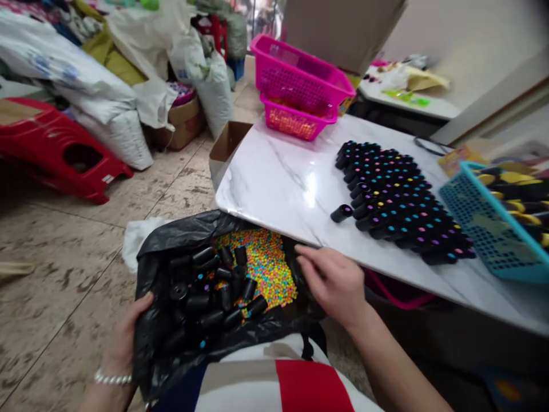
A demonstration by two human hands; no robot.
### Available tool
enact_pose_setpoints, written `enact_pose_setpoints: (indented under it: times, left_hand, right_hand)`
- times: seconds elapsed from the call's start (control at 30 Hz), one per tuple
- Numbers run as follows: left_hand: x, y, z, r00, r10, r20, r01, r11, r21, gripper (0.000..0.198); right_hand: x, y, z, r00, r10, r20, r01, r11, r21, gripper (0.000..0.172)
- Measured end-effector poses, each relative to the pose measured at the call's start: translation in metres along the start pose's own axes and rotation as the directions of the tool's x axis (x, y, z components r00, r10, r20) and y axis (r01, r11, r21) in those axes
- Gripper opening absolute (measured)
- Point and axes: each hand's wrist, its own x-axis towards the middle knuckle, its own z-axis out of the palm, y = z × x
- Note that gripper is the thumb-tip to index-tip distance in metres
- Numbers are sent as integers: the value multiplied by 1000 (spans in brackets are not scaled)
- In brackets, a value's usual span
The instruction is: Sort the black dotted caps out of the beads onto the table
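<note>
A black plastic bag [171, 240] lies open on my lap, holding small coloured beads [268, 266] and several black tubes [210, 292]. My left hand [124, 337], with a pearl bracelet at the wrist, grips the bag's left edge with its fingers behind the plastic. My right hand [332, 280] reaches over the bag's right edge, fingers curled and pinched together; what they hold is hidden. On the white marble table [283, 183] lie rows of black tubes with coloured ends [394, 200], and one single tube [341, 213] lies apart beside them.
Two stacked pink baskets [300, 86] stand at the table's far end. A blue basket [493, 229] with yellow and black items sits at the right. A cardboard box [227, 149] hangs by the table's left edge. Red plastic furniture [55, 149] and stuffed sacks [107, 114] lie on the tiled floor.
</note>
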Motion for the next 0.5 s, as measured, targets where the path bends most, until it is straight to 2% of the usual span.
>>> enact_pose_setpoints:
  times: [0.03,0.1,0.17,0.27,0.33,0.4,0.47,0.5]
  left_hand:
    - [-2,3,2,1000,-20,5,20,1000,-7,26]
    - [-7,7,6,999,-35,40,36,999,-15,25]
    - [-13,9,7,997,-22,79,24,1000,-20,27]
    - [-18,7,6,994,-3,112,6,1000,-27,30]
    - [-19,5,6,992,-6,128,7,1000,-4,32]
    - [-18,4,6,990,-16,142,11,999,41,35]
    - [-19,4,7,987,-23,158,10,997,81,36]
    - [-19,4,7,985,-26,169,11,996,90,36]
  right_hand:
    - [-6,-11,7,992,-71,102,66,996,54,22]
    - [-15,-28,26,947,-183,262,160,981,106,21]
    - [-18,-37,47,890,-281,360,262,960,103,23]
    - [-11,-37,69,772,-412,484,421,902,96,23]
    - [-3,-30,73,724,-420,548,453,888,82,20]
    - [1,-20,71,729,-401,554,443,894,64,19]
    - [1,-8,66,781,-391,487,407,910,78,22]
    - [-1,-3,63,822,-369,433,366,926,93,29]
